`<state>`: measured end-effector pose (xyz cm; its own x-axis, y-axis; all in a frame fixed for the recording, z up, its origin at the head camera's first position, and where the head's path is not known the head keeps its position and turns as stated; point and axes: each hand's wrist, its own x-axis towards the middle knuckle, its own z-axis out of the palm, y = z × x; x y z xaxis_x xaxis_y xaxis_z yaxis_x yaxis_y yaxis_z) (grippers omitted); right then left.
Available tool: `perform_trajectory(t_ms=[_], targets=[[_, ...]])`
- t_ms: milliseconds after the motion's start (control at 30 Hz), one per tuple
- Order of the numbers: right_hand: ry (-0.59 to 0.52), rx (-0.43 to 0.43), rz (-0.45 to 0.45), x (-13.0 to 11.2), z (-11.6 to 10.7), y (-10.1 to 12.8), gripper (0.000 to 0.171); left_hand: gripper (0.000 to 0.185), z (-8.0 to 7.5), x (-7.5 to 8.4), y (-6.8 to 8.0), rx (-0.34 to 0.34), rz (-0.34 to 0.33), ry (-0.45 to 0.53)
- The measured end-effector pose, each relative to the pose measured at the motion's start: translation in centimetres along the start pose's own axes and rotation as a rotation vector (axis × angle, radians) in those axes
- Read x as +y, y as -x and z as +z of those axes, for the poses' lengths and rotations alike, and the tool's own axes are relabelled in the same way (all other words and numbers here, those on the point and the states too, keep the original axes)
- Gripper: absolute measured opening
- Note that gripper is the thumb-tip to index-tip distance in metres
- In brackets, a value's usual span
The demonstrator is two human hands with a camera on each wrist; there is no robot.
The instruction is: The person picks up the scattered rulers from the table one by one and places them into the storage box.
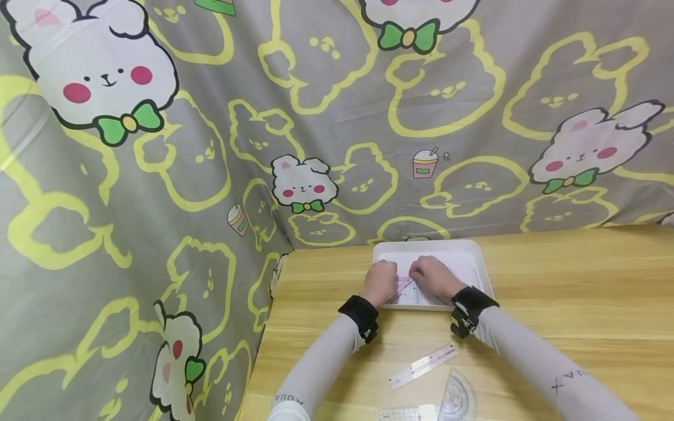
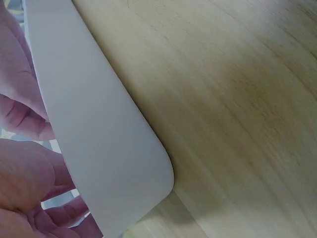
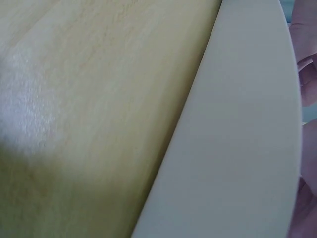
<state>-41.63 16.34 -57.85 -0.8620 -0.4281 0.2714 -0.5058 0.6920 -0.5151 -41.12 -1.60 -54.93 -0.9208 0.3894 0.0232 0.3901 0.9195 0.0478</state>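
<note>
Both hands are inside a shallow white tray [image 1: 476, 257] on the wooden table. Between them shows a clear piece with pink markings, apparently a set square [image 1: 404, 284]. My right hand [image 1: 434, 276] has its fingers bent and pinches the set square near a corner. My left hand [image 1: 381, 283] is at the other side of it, fingers curled inward, their tips hidden in the head view. In the left wrist view the tray's outer wall [image 2: 99, 119] covers much of both hands; the right wrist view shows mostly the tray wall [image 3: 233, 124] too.
In front of the tray lie a clear ruler [image 1: 423, 366], a clear protractor [image 1: 459, 399] and another clear ruler-like piece [image 1: 405, 414], cut off by the frame's bottom edge. A grey patterned curtain [image 1: 363, 128] hangs behind and to the left of the wooden table [image 1: 568, 280].
</note>
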Motion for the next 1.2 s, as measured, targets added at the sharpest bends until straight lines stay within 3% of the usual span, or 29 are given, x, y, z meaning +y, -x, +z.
perform_trajectory(t_ms=[100,233,467,700,900,1200], targets=[[-0.004,0.013,0.005,-0.2,-0.5,0.1,0.008,0.005,-0.5,-0.4,0.2,0.003,-0.002,0.048],[-0.01,0.024,0.021,-0.8,-1.4,0.9,0.01,0.021,-1.5,-1.2,1.1,0.024,0.005,0.16],[-0.051,0.026,0.051,-2.6,-3.3,3.2,0.013,0.026,-3.1,-3.0,3.9,0.122,0.09,0.272],[-0.071,0.07,-0.009,-4.2,-3.9,5.4,0.01,0.021,-3.6,-3.4,7.0,0.153,0.075,0.392],[-0.08,0.075,-0.042,-6.0,-3.6,7.3,0.01,0.023,-3.7,-2.6,9.4,0.092,0.111,0.409],[-0.155,-0.055,-0.105,-9.0,-2.8,10.4,0.012,0.023,-1.1,-0.1,12.4,-0.088,0.207,0.312]])
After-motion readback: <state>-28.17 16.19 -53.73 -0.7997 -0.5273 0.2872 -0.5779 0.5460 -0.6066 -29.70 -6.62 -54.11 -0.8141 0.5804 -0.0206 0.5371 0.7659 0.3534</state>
